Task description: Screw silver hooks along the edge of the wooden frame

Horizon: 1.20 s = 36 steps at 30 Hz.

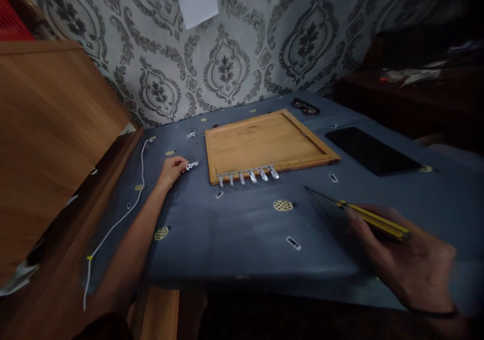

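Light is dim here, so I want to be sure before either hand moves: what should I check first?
1. Left hand on the loose clip: fingertips touch it; firm grip, cannot tell.
2. Right hand holds the screwdriver: ok.
3. Frame flat on the cloth: ok.
4. Six clips along the frame's near edge fastened: cannot tell.
5. Phone and glasses apart from the frame: ok.

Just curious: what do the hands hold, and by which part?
Right hand grips a yellow screwdriver by its handle; left hand holds a metal clip by one end.
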Each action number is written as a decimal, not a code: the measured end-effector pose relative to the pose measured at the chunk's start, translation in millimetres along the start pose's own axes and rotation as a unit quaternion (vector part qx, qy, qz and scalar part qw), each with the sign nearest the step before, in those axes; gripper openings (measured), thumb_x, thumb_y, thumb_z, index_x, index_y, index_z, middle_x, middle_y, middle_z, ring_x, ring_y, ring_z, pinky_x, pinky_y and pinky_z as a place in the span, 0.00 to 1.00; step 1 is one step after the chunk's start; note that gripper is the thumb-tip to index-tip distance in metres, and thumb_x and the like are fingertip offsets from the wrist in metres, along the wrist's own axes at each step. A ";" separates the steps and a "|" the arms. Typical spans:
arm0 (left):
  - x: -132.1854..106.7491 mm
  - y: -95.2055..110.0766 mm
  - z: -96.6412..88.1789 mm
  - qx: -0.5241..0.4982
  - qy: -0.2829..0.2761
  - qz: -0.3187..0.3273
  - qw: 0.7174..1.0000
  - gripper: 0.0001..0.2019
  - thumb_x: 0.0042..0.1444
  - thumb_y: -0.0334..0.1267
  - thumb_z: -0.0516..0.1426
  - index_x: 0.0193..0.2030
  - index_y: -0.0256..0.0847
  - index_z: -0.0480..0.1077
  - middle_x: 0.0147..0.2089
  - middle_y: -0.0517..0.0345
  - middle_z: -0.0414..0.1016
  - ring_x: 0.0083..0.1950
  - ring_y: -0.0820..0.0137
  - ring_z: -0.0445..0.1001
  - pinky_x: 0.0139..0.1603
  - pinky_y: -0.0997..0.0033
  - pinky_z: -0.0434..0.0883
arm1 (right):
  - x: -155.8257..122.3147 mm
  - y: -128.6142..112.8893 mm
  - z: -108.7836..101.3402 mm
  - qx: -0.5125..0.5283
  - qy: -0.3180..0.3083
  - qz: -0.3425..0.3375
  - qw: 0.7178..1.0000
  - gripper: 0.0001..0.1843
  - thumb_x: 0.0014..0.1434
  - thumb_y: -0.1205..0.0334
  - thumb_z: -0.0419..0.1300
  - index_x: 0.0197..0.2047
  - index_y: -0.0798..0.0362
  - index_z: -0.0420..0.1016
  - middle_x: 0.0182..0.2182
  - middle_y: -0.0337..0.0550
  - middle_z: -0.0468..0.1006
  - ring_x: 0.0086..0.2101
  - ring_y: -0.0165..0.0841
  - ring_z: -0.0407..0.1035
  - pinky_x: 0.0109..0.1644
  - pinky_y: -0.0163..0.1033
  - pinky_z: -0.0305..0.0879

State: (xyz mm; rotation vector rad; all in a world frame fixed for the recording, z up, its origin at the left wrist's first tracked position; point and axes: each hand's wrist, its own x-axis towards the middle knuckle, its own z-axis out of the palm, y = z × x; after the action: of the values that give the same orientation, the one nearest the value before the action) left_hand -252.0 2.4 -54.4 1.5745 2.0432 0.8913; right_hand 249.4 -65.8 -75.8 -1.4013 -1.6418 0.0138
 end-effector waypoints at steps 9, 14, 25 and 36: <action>-29.1 20.6 -9.7 0.165 0.004 0.130 0.978 0.14 0.69 0.46 0.60 0.54 0.38 0.74 0.53 0.50 0.78 0.52 0.62 0.78 0.54 0.53 0.77 | -2.3 -6.2 -4.9 -0.007 -0.019 0.035 0.999 0.38 0.59 0.22 0.52 0.37 0.48 0.82 0.25 0.46 0.84 0.27 0.45 0.80 0.27 0.44 0.68; -48.0 32.5 -13.5 0.258 0.000 0.155 0.954 0.08 0.70 0.41 0.58 0.47 0.40 0.76 0.44 0.54 0.79 0.48 0.63 0.78 0.57 0.54 0.74 | -0.2 -8.8 -5.3 -0.007 -0.027 0.051 0.998 0.42 0.56 0.18 0.50 0.36 0.49 0.82 0.23 0.45 0.82 0.25 0.45 0.80 0.27 0.44 0.68; -69.9 26.4 -6.8 0.288 0.061 0.116 0.948 0.15 0.69 0.44 0.60 0.57 0.39 0.73 0.56 0.49 0.77 0.52 0.62 0.79 0.53 0.54 0.79 | 6.5 -7.0 0.6 -0.018 0.041 -0.049 0.998 0.44 0.61 0.20 0.47 0.31 0.54 0.82 0.17 0.45 0.79 0.23 0.44 0.80 0.22 0.40 0.66; -64.3 29.9 -2.3 0.148 0.146 0.114 0.972 0.15 0.69 0.45 0.61 0.55 0.37 0.74 0.53 0.50 0.78 0.49 0.64 0.79 0.51 0.55 0.79 | 9.4 -24.2 -9.3 0.087 -0.017 0.021 0.996 0.35 0.58 0.25 0.57 0.31 0.51 0.80 0.17 0.44 0.78 0.22 0.39 0.77 0.27 0.39 0.64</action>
State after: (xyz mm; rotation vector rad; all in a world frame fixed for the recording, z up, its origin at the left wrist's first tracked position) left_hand -214.7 -55.0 -35.8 1.9690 2.3187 0.9847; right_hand 237.9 -71.8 -51.4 -1.3078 -1.5982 0.2011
